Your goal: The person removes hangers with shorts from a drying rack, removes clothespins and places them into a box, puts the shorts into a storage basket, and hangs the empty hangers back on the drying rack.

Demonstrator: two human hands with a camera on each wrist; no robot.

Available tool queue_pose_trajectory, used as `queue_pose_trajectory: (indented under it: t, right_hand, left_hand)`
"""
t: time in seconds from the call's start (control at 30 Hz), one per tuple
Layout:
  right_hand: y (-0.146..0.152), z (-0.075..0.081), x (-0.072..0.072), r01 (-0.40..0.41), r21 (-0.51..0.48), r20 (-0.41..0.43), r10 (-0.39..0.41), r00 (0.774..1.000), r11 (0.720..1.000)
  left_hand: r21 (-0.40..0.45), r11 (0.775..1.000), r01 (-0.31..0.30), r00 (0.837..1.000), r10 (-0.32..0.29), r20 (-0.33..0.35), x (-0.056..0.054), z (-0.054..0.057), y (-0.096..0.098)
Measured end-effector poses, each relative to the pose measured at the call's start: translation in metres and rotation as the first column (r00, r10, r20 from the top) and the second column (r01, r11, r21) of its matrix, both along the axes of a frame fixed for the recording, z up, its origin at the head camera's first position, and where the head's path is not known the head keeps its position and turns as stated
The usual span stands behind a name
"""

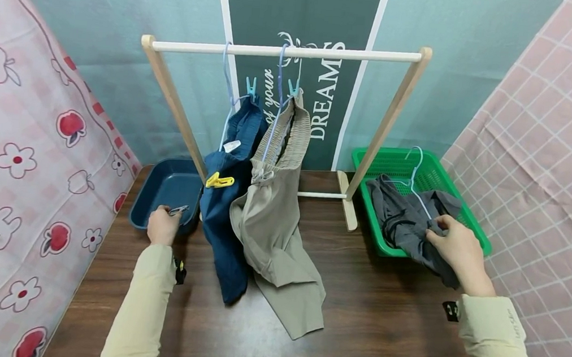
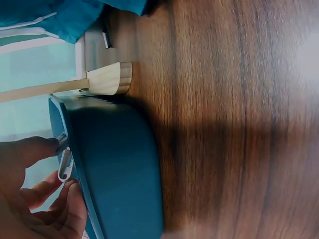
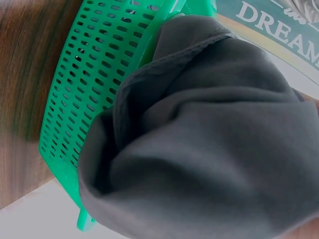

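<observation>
At the left, my left hand (image 1: 162, 225) pinches a pale grey clothespin (image 2: 65, 167) between thumb and fingers, right at the rim of a dark blue tub (image 2: 112, 169). My right hand (image 1: 458, 250) grips the edge of a dark grey garment (image 1: 399, 215), which lies bunched over the front of a green basket (image 1: 476, 232). A light blue hanger (image 1: 414, 170) stands up out of this garment, one arm reaching toward my right fingers. In the right wrist view the cloth fills most of the picture and hides the fingers.
Between my hands stands a wooden rack with a white rail (image 1: 358, 54). Dark blue trousers (image 1: 226, 224) with a yellow clothespin (image 1: 220, 180) and beige trousers (image 1: 281, 229) hang from it on hangers with blue clothespins. Curtains close off the back and sides.
</observation>
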State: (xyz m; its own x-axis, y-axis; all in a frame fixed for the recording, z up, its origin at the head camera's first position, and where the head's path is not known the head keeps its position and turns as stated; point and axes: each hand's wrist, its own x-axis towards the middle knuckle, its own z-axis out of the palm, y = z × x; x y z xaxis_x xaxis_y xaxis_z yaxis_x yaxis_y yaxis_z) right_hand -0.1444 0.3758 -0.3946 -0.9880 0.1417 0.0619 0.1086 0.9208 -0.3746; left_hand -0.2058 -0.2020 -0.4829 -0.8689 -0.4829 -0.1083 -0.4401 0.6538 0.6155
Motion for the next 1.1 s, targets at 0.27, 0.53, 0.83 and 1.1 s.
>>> queue_pose_trajectory:
  t: [0.27, 0.53, 0.83, 1.1]
  right_hand:
    - [-0.003, 0.002, 0.0, -0.002, -0.003, 0.008, 0.002, 1.0, 1.0]
    - [-0.006, 0.001, -0.002, 0.003, 0.0, 0.007, -0.003, 1.0, 1.0]
    - [-0.006, -0.002, -0.002, 0.034, -0.014, 0.017, -0.034, 0.999, 0.999]
    - [-0.007, -0.007, -0.002, 0.068, -0.048, -0.046, -0.07, 0.997, 0.997]
  left_hand:
    - [-0.123, 0.989, 0.081, 0.983, -0.059, 0.172, -0.011, 0.0, 0.003]
    - [-0.133, 0.979, 0.152, 0.949, -0.107, 0.295, -0.016, 0.004, 0.004]
    - [-0.136, 0.977, 0.165, 0.94, -0.113, 0.323, -0.019, 0.002, 0.0]
    - [-0.145, 0.972, 0.182, 0.939, -0.128, 0.319, -0.021, -0.002, -0.002]
